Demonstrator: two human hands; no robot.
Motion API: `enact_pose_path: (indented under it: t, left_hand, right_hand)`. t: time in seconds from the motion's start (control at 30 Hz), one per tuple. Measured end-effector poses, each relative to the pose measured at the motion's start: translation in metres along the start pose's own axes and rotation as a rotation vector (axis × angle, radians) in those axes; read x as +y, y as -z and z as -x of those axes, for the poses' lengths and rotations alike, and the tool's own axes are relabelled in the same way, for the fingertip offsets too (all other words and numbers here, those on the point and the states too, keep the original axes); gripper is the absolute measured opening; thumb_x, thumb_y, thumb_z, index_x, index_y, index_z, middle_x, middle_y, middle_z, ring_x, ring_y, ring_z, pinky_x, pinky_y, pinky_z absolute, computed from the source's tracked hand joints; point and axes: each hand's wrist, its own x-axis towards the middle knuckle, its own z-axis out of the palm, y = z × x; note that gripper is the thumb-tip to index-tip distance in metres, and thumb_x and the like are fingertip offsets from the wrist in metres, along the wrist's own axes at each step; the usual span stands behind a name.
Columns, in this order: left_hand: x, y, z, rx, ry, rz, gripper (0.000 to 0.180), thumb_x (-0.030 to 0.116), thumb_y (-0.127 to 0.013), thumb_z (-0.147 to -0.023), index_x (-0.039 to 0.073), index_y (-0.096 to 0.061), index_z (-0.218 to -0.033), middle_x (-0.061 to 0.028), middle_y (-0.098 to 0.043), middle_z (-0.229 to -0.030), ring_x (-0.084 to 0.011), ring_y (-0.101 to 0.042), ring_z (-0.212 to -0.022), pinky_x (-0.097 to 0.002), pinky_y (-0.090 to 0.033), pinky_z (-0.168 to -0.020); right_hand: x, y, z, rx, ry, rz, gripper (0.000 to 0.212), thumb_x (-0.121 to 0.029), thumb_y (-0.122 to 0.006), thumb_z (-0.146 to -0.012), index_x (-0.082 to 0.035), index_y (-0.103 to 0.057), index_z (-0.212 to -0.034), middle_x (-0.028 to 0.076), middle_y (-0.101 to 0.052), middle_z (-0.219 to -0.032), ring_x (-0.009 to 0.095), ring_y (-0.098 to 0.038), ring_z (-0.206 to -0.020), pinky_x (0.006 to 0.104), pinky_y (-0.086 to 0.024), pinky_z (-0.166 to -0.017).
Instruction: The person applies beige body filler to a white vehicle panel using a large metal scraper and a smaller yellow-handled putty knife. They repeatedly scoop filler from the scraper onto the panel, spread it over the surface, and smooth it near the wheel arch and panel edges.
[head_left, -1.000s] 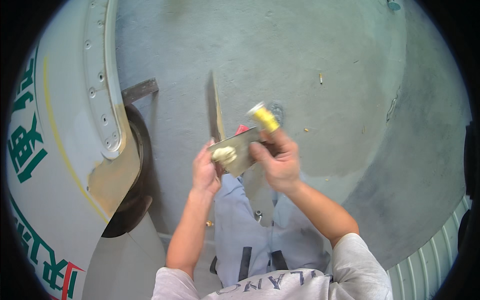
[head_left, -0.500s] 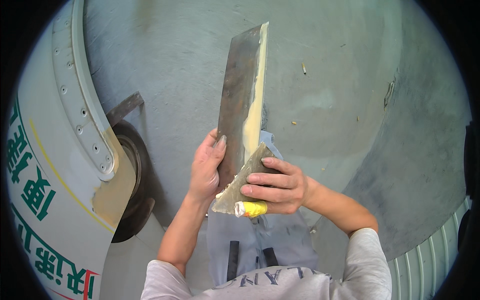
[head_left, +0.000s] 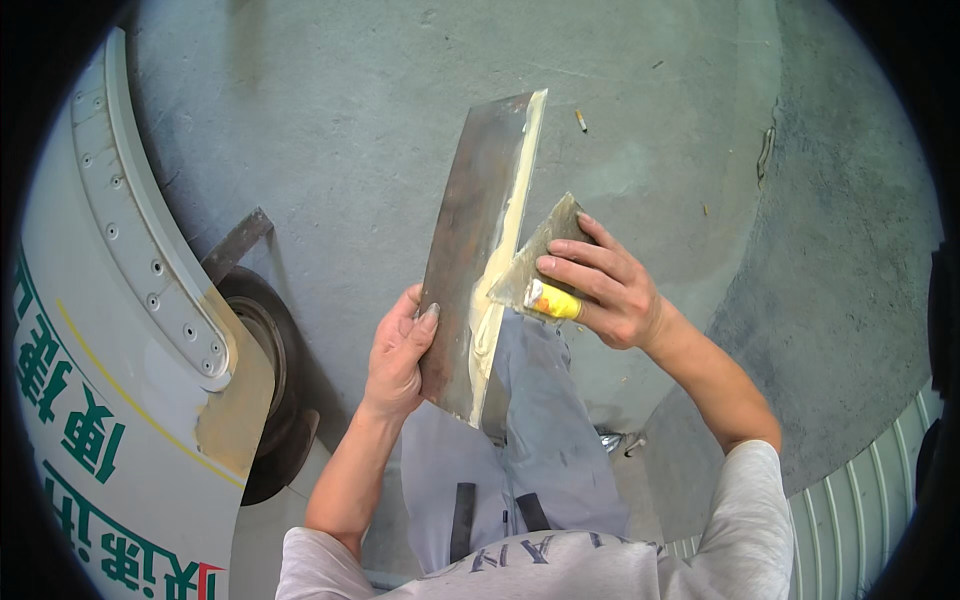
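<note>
My left hand (head_left: 395, 360) grips the left edge of a long, dark metal plate (head_left: 465, 210), thumb lying on its face. Cream-coloured putty (head_left: 484, 335) runs down the plate's right edge, thickest in the lower half. In my right hand (head_left: 622, 290) is a thin, grey-brown putty spreader (head_left: 548, 238), pinched with the fingers on its upper face; my thumb is hidden behind it. The spreader's lower left corner is at the putty on the plate's right edge. Yellow wrapping with a whitish tip (head_left: 552, 300) covers one finger of my right hand.
To the left stands a pale vehicle panel (head_left: 160, 360) with green lettering, a riveted strip and a tan patch. Behind its edge is a dark wheel (head_left: 262, 340) with a flat bracket (head_left: 238, 245). Cigarette butts (head_left: 581, 121) lie on the grey floor. Ribbed metal (head_left: 860, 500) curves at lower right.
My right hand has carried the spreader up and right from the plate's lower end, uncovering putty there. The plate sits slightly lower. The view has shifted a little.
</note>
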Motion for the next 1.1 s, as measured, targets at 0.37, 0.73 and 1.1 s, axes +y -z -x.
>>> enact_pose_path:
  t: [0.37, 0.73, 1.1]
  left_hand:
    - [0.0, -0.001, -0.007, -0.109, 0.006, -0.068, 0.043, 0.016, -0.058, -0.105, -0.001, -0.045, -0.143, -0.0071, -0.067, -0.121, -0.0108, -0.066, -0.105, -0.0267, -0.051, -0.094]
    - [0.059, 0.0, -0.016, 0.038, -0.313, -0.999, 0.037, 0.006, -0.054, -0.104, -0.005, -0.049, -0.139, -0.0099, -0.073, -0.094, -0.0144, -0.067, -0.077, -0.0255, -0.05, -0.074]
    - [0.067, 0.029, -0.051, 0.139, -0.296, -1.278, 0.03, 0.008, -0.048, -0.104, 0.0, -0.056, -0.132, -0.02, -0.06, -0.069, -0.0351, -0.059, -0.059, -0.0381, -0.044, -0.061]
  right_hand:
    - [-0.003, -0.039, -0.035, 0.861, -0.948, -1.591, 0.039, -0.006, -0.05, -0.106, 0.001, -0.049, -0.145, 0.009, -0.063, -0.128, 0.018, -0.063, -0.114, 0.0351, -0.051, -0.102]
    - [0.053, -0.007, -0.01, 0.321, -1.167, -0.265, 0.02, -0.016, -0.065, -0.096, 0.001, -0.069, -0.106, 0.003, -0.063, -0.077, 0.009, -0.052, -0.067, 0.0295, -0.046, -0.061]
    - [-0.064, -0.121, -0.011, 0.052, -1.026, -0.506, 0.04, -0.003, -0.069, -0.089, -0.004, -0.067, -0.129, 0.009, -0.065, -0.093, 0.018, -0.06, -0.078, 0.0304, -0.049, -0.073]
